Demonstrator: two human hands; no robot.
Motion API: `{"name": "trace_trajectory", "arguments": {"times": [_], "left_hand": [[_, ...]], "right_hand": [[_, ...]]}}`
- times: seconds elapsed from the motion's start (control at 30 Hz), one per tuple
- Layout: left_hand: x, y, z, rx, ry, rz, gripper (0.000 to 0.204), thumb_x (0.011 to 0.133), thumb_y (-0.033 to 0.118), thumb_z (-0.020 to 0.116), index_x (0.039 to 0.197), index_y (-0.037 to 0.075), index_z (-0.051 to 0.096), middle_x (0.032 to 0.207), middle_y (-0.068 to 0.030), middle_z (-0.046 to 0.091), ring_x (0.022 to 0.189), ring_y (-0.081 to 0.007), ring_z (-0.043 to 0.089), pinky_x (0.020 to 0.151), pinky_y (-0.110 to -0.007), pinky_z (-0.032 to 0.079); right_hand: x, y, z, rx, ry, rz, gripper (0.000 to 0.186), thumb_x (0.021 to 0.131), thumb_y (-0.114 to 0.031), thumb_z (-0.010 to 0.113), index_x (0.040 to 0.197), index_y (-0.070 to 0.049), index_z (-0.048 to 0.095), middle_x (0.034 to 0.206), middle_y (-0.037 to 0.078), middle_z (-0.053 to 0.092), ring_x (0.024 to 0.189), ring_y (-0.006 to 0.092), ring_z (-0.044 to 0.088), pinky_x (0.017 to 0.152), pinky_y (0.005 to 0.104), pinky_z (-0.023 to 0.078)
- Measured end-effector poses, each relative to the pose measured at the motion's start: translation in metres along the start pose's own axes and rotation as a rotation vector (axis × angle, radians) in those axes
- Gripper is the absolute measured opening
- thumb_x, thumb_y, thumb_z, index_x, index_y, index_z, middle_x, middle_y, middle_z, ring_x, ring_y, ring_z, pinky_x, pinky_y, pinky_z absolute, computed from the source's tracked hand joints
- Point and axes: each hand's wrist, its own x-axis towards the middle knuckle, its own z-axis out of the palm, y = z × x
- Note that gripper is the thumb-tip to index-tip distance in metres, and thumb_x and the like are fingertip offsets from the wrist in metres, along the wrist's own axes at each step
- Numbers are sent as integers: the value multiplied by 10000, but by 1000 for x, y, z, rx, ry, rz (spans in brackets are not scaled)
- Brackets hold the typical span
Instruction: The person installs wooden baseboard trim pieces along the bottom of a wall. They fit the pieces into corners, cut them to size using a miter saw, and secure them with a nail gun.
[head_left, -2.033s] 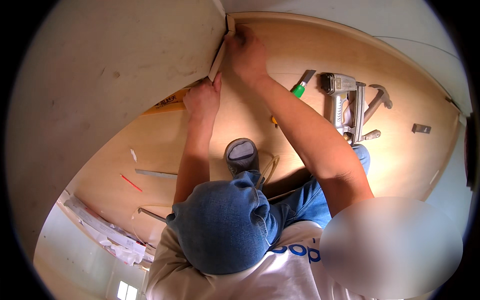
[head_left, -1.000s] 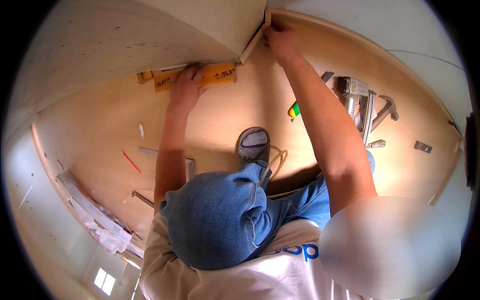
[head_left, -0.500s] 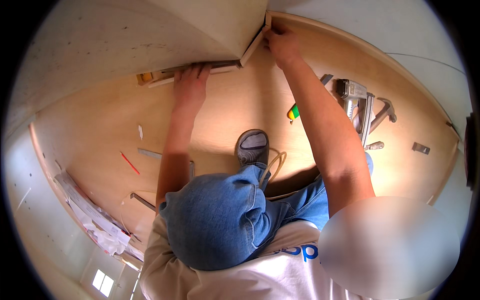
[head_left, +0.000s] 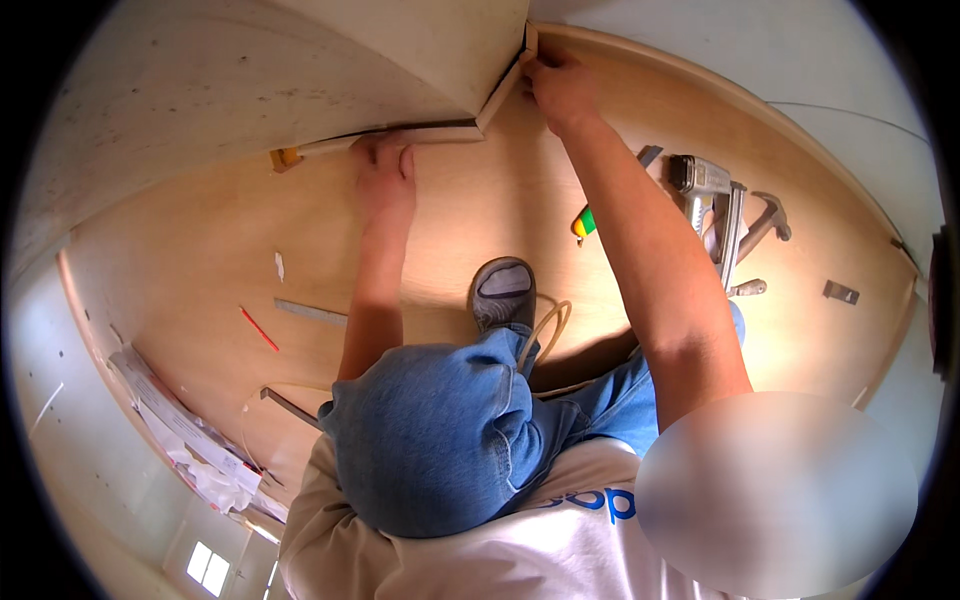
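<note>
A long pale wooden trim strip runs along the foot of the wall panel at the upper middle. My left hand is at its left part, fingers curled and pressed against it. From the strip's right end, a short trim piece angles back along the panel's side toward the far corner. Near that corner my right hand has its fingers closed at the short piece's far end; the fingertips are partly hidden. By the long strip's left end lies a small yellow-orange block.
Right of my right forearm lie a nail gun, a claw hammer and a yellow-green tool. A metal ruler, a red pencil and a square are at left. My shoe stands mid-floor beside a looped hose.
The long strip now lies closer along the panel's foot. My left hand has drawn slightly back and right, its fingers now curled instead of laid over the strip. The right hand stays nearly in place.
</note>
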Motion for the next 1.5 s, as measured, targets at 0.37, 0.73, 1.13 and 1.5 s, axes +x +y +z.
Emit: {"name": "trace_trajectory", "arguments": {"times": [0.37, 0.73, 1.13, 1.5], "left_hand": [[2, 16, 57, -1477, -184, -766, 435, 1014, 412, 646, 1118, 11, 513, 1018, -118, 623, 1009, -305, 689, 903, -421, 571], [12, -37, 51, -1123, 35, -750, 470, 987, 370, 701, 1236, 31, 493, 1029, -70, 593, 899, -192, 675, 776, -349, 551], [32, -91, 5, -982, 201, -563, 1123, 878, 84, 804, 1613, 116, -44, 1583, -150, 200, 1353, -291, 443, 1103, -396, 469], [31, -88, 7, -984, 195, -551, 1144, 854, 107, 835, 1608, 107, -24, 1588, -181, 175, 1403, -282, 398, 1152, -386, 431]], "right_hand": [[10, 13, 0, -1, 10, -57, 438, 946, -204, 714, 1342, -39, 621, 1148, 86, 697, 996, 203, 671, 785, 359, 602], [11, 12, -3, 12, 21, -38, 425, 946, -153, 710, 1339, -13, 626, 1162, 93, 696, 978, 200, 674, 785, 354, 606], [6, 3, 1, -2, -1, 35, 426, 948, -174, 695, 1342, -30, 624, 1114, 86, 694, 968, 208, 672, 797, 364, 606], [-10, -16, 0, 97, -30, 67, 410, 946, -131, 690, 1332, -10, 620, 1119, 102, 700, 987, 215, 681, 805, 368, 624]]}}
